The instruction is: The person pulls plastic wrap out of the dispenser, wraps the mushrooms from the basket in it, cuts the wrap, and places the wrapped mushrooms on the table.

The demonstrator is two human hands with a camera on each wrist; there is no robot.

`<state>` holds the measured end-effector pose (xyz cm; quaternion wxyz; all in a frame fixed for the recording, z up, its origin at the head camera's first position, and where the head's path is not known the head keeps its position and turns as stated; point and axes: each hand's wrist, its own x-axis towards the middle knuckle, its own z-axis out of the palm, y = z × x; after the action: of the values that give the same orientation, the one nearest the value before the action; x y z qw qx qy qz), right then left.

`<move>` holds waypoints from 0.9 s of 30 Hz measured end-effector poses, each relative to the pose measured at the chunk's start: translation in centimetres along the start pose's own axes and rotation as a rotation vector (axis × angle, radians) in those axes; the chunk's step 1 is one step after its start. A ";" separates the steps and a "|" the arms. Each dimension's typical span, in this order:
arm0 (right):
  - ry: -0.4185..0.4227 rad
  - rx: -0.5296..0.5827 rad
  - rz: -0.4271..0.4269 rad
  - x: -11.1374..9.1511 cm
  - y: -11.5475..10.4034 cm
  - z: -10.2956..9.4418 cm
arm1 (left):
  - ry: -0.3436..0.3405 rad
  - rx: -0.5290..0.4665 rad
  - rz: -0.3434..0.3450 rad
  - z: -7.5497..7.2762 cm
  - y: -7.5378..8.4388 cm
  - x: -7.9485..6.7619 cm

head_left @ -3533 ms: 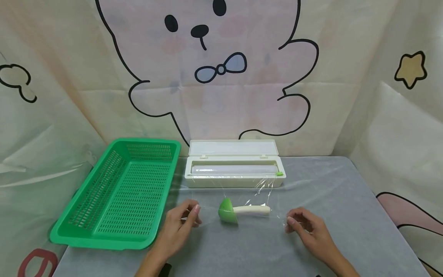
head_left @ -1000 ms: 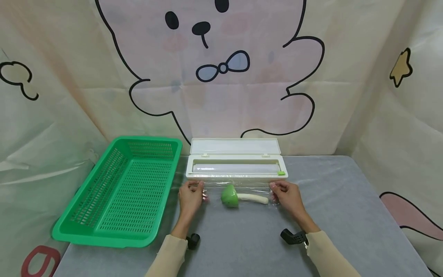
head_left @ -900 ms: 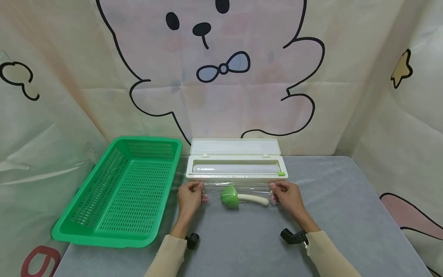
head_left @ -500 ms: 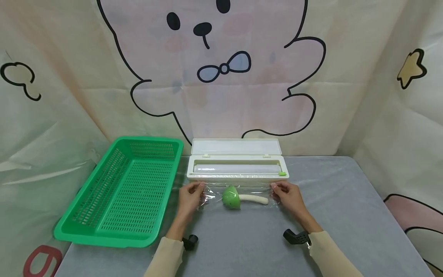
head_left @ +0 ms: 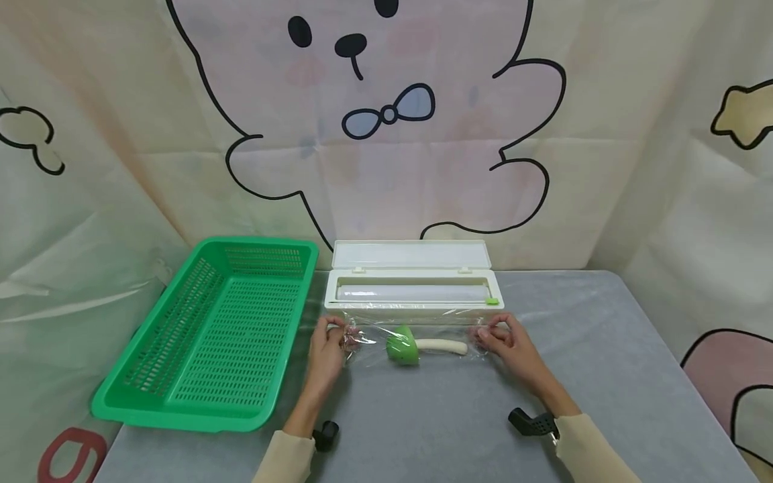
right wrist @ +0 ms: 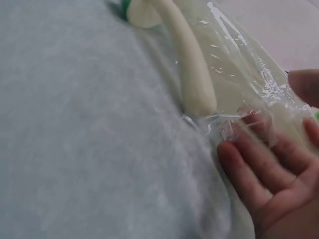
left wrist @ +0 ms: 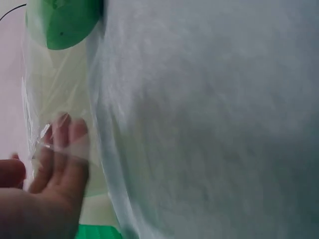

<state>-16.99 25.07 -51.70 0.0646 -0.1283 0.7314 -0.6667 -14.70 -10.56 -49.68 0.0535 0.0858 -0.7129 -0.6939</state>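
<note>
A mushroom-like thing with a green dome cap and cream stem (head_left: 441,346) lies on its side under clear plastic wrap (head_left: 371,329) in front of the film dispenser (head_left: 417,312). My left hand (head_left: 326,349) is at the wrap's left end. In the left wrist view its fingers (left wrist: 60,164) are fairly straight behind the film, the thumb apart from them. At the right end, my right hand (head_left: 513,349) touches the wrap. The right wrist view shows its fingers (right wrist: 259,169) extended under the film and the thumb (right wrist: 304,87) away from them.
A green perforated basket (head_left: 175,419) stands on the left of the grey-covered table (head_left: 423,429). The dispenser's white lid (head_left: 412,255) is up, with a film roll (head_left: 410,293) inside and a green slider (head_left: 492,301) at its right. A printed cloth (head_left: 386,181) hangs behind.
Both hands moved forward toward the dispenser, bringing the wrap over the mushroom-like thing. Half a second ago thumbs and fingers pinched the wrap's ends; now they have loosened, and the wrap's far edge lies higher.
</note>
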 end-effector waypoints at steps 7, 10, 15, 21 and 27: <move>-0.098 -0.145 -0.097 -0.5 -0.3 -0.2 | -0.137 0.297 0.234 -0.9 -0.3 -0.4; -0.125 -0.154 -0.087 -0.5 -0.4 -0.3 | -0.166 0.487 0.356 -1.0 -0.4 -0.3; -0.192 -0.258 -0.235 -0.6 -0.3 -0.5 | -0.162 0.653 0.494 -1.1 -0.2 -0.2; -0.201 -0.165 -0.222 -0.6 -0.7 -0.4 | -0.196 0.430 0.332 -1.0 0.7 -0.3; -0.137 -0.074 -0.076 -0.5 -2.1 -0.5 | -0.172 0.268 0.233 -0.8 1.6 0.1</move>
<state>-16.40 25.51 -49.61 0.0843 -0.2032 0.7440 -0.6310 -14.75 -11.36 -48.02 0.0603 -0.0509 -0.8059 -0.5867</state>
